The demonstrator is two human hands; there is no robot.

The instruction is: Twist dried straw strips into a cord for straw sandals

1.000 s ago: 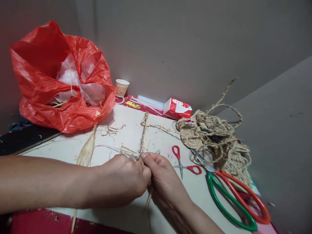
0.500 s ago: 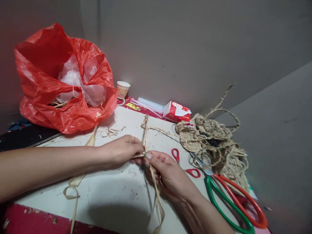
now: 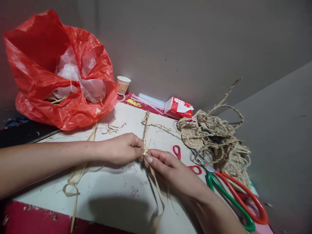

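A thin straw braid [image 3: 146, 133] runs down the middle of the white board, its lower end between my hands. My left hand [image 3: 125, 148] is closed at that end, fingers pinched around the braid and its strands. My right hand [image 3: 165, 164] pinches the same end from the right, thumb on top. A flat pale strip [image 3: 156, 183] hangs below my right fingers toward the front edge. From the braid's upper part a twisted cord [image 3: 165, 129] leads right to a heap of coiled straw cord [image 3: 219, 139].
At the left stands a red plastic bag [image 3: 95, 112]. A paper cup [image 3: 123, 85] and a red tissue pack [image 3: 178, 108] are by the wall. Small red-handled scissors [image 3: 195, 169] and large green-and-orange scissors [image 3: 219, 185] lie right. Loose straw [image 3: 77, 174] lies by my left forearm.
The strand end that stuck out under my left fingers no longer shows. My left fingers have curled in closer to the braid. The whole view has shifted slightly.
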